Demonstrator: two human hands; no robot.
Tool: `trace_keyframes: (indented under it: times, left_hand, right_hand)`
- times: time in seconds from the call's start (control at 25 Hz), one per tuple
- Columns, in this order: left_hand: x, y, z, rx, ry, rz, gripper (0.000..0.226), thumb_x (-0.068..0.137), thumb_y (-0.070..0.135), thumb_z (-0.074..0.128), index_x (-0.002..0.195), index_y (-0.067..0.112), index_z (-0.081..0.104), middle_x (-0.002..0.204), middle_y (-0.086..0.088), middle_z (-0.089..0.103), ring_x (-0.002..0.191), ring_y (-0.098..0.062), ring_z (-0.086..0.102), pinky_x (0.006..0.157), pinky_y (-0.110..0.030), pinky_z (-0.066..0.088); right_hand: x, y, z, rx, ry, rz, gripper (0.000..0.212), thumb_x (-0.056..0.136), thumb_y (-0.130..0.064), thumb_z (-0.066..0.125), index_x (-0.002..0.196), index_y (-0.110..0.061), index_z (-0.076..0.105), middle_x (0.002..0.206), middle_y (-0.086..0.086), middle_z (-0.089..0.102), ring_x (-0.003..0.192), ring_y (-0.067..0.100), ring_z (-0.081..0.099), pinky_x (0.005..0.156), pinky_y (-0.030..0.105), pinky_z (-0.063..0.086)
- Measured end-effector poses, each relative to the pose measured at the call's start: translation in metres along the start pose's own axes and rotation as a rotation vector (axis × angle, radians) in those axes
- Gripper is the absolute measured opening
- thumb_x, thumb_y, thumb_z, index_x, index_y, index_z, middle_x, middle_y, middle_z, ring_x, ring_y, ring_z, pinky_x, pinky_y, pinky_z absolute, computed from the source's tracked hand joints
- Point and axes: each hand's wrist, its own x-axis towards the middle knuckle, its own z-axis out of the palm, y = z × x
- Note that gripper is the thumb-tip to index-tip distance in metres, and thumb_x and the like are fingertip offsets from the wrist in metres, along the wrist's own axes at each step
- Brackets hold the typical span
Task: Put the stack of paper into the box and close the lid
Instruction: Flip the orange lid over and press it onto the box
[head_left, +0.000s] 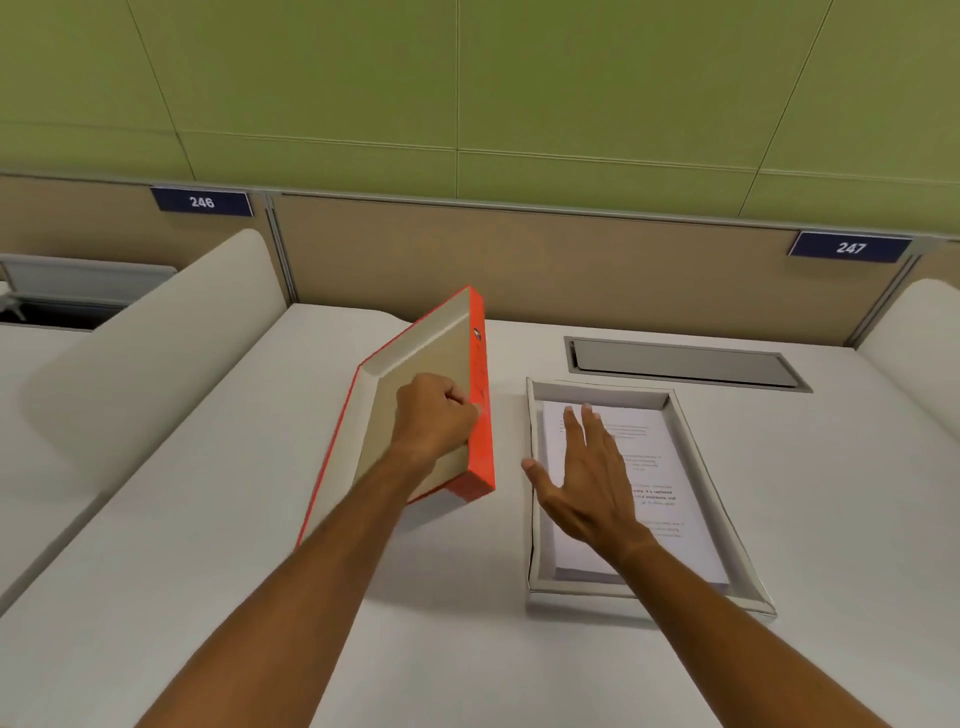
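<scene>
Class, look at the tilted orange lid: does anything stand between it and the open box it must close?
Yes. The right hand lies flat on the stack of paper inside the box, in the path of the lid held by the left hand. Nothing else visible intervenes.

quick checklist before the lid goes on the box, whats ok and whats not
1. Stack of paper lies inside the box: ok.
2. Paper sits below the box walls: cannot tell, the near edge looks level with the rim.
3. Left hand has a grip on the lid: ok, closed on its orange side.
4. Lid turned open side down: not ok, it is tilted, inside facing the camera.
5. Right hand clear of the box: not ok, it lies flat over the paper.
6. Lid over the box: not ok, it is to the left.
</scene>
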Motion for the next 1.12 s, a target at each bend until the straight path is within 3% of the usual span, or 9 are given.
trace_keyframes:
  times: [0.12, 0.2, 0.28, 0.4, 0.52, 0.64, 0.84, 1.0, 1.12]
  left_hand:
    - [0.006, 0.024, -0.037, -0.256, 0.027, -0.043, 0.02, 0.08, 0.008, 0.075, 0.065, 0.013, 0.063, 0.079, -0.003, 0.069, 0.07, -0.02, 0.071, 0.05, -0.025, 0.057]
    - [0.003, 0.034, -0.056, -0.364, 0.01, -0.048, 0.015, 0.085, 0.011, 0.071, 0.072, 0.012, 0.064, 0.083, -0.005, 0.072, 0.068, -0.016, 0.072, 0.051, -0.022, 0.057]
    - [-0.003, 0.045, -0.071, -0.517, -0.014, -0.048, 0.011, 0.087, 0.007, 0.068, 0.076, 0.007, 0.066, 0.073, -0.004, 0.074, 0.059, -0.012, 0.072, 0.051, -0.021, 0.056]
    - [-0.011, 0.06, -0.085, -0.752, -0.068, -0.083, 0.007, 0.087, 0.006, 0.065, 0.083, 0.001, 0.068, 0.07, -0.008, 0.074, 0.063, -0.018, 0.069, 0.064, -0.03, 0.06]
    - [-0.017, 0.068, -0.093, -0.992, -0.272, -0.156, 0.018, 0.091, 0.012, 0.059, 0.101, 0.0, 0.068, 0.086, -0.014, 0.074, 0.074, -0.024, 0.071, 0.07, -0.035, 0.062]
    - [-0.022, 0.066, -0.093, -1.126, -0.459, -0.234, 0.025, 0.09, 0.018, 0.058, 0.107, 0.002, 0.067, 0.085, -0.013, 0.077, 0.071, -0.024, 0.075, 0.06, -0.034, 0.061]
    - [-0.009, 0.037, -0.08, -1.022, -0.49, -0.21, 0.025, 0.09, 0.016, 0.057, 0.108, 0.005, 0.069, 0.093, -0.012, 0.076, 0.081, -0.025, 0.075, 0.067, -0.037, 0.063]
    - [0.005, 0.003, -0.054, -0.728, -0.59, -0.242, 0.028, 0.092, 0.001, 0.046, 0.11, 0.006, 0.068, 0.099, -0.012, 0.075, 0.086, -0.026, 0.074, 0.065, -0.037, 0.061]
    - [0.012, -0.014, -0.022, -0.532, -0.553, -0.321, 0.023, 0.094, 0.013, 0.054, 0.106, 0.003, 0.07, 0.093, -0.012, 0.072, 0.084, -0.023, 0.07, 0.07, -0.033, 0.059]
  right_hand:
    - [0.01, -0.012, -0.001, 0.203, -0.028, 0.031, 0.083, 0.091, -0.06, 0.045, 0.156, -0.021, 0.009, 0.166, 0.002, 0.003, 0.153, 0.025, 0.002, 0.121, 0.042, 0.006]
    - [0.014, -0.018, -0.001, 0.351, -0.038, 0.069, 0.077, 0.093, -0.055, 0.048, 0.155, -0.022, 0.016, 0.165, 0.003, 0.015, 0.152, 0.026, 0.013, 0.12, 0.042, 0.013]
    - [0.017, -0.021, -0.002, 0.503, -0.058, 0.148, 0.07, 0.094, -0.051, 0.051, 0.152, -0.021, 0.026, 0.162, 0.004, 0.026, 0.148, 0.028, 0.025, 0.117, 0.044, 0.023]
    - [0.022, -0.015, -0.004, 0.773, -0.193, 0.387, 0.054, 0.099, -0.041, 0.047, 0.145, -0.017, 0.037, 0.154, 0.01, 0.039, 0.137, 0.032, 0.043, 0.109, 0.045, 0.038]
    - [0.019, -0.002, -0.009, 1.125, -0.399, 0.588, 0.038, 0.101, -0.038, 0.041, 0.123, -0.01, 0.054, 0.117, 0.018, 0.063, 0.099, 0.033, 0.064, 0.081, 0.043, 0.056]
    - [0.015, 0.011, -0.011, 1.423, -0.404, 0.64, 0.039, 0.102, -0.041, 0.036, 0.12, -0.016, 0.061, 0.113, 0.015, 0.069, 0.097, 0.034, 0.068, 0.077, 0.046, 0.058]
    - [0.015, 0.053, -0.023, 1.57, -0.264, 0.65, 0.04, 0.1, -0.042, 0.042, 0.12, -0.018, 0.066, 0.111, 0.01, 0.075, 0.097, 0.037, 0.07, 0.086, 0.053, 0.055]
    - [0.005, 0.102, -0.038, 1.453, -0.161, 0.693, 0.039, 0.098, -0.045, 0.043, 0.113, -0.019, 0.068, 0.1, 0.01, 0.079, 0.083, 0.038, 0.075, 0.07, 0.049, 0.061]
    - [0.0, 0.133, -0.05, 1.305, -0.075, 0.728, 0.038, 0.097, -0.042, 0.048, 0.113, -0.013, 0.066, 0.104, 0.016, 0.075, 0.09, 0.043, 0.072, 0.071, 0.049, 0.06]
